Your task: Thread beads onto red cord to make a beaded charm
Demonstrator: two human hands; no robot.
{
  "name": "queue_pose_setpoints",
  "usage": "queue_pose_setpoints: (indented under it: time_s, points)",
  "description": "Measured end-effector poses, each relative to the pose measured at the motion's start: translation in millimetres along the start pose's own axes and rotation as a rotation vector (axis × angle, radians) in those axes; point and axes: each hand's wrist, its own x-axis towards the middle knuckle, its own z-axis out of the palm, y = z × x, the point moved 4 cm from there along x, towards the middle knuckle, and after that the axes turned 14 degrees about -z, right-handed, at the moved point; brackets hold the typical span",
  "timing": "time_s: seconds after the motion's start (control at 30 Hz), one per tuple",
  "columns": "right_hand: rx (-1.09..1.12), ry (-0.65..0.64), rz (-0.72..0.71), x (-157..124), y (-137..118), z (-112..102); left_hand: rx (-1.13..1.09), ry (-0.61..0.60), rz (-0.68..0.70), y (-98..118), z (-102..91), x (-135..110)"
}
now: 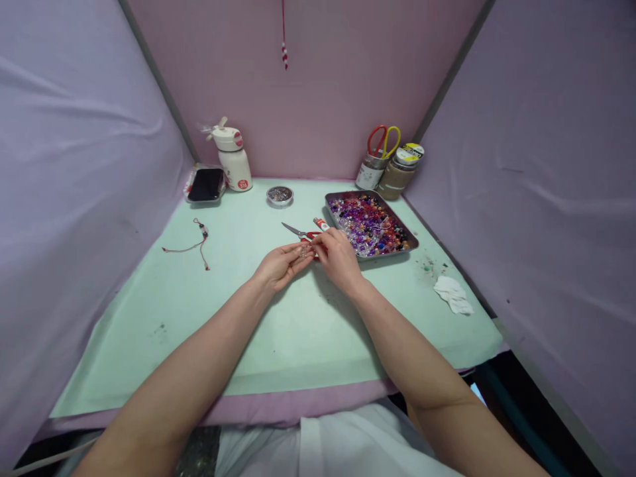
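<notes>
Several small clear beads [303, 252] lie on the fingers of my left hand [279, 266], which is cupped around them with the palm turned up. Close against it, my right hand [338, 257] pinches at the beads with thumb and forefinger; what sits between those fingertips is too small to make out. Just behind both hands are scissors [294, 230] with red handles, partly covered by my fingers. A red and white lighter [321, 224] lies beside the scissors. To the right, a metal tray [373, 256] holds many purple, red, clear and dark beads.
At the back stand a white bottle [235, 165], a phone [206, 185] on a clear case, a round dish [279, 195], a can [370, 173] with scissors, and a brown jar [396, 179]. A beaded cord [203, 232] lies left; a crumpled tissue [453, 295] lies right.
</notes>
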Motion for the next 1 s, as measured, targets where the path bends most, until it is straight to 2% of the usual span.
queue_pose_setpoints:
  time_s: [0.47, 1.0]
  points:
    - [-0.104, -0.019, -0.02, -0.2, 0.6, 1.6, 0.026, -0.003, 0.005, -0.9, -4.0, 5.1]
    - [-0.062, -0.033, -0.017, 0.4, -2.1, 4.3, 0.071, 0.015, 0.021, -2.4, 0.1, 1.4]
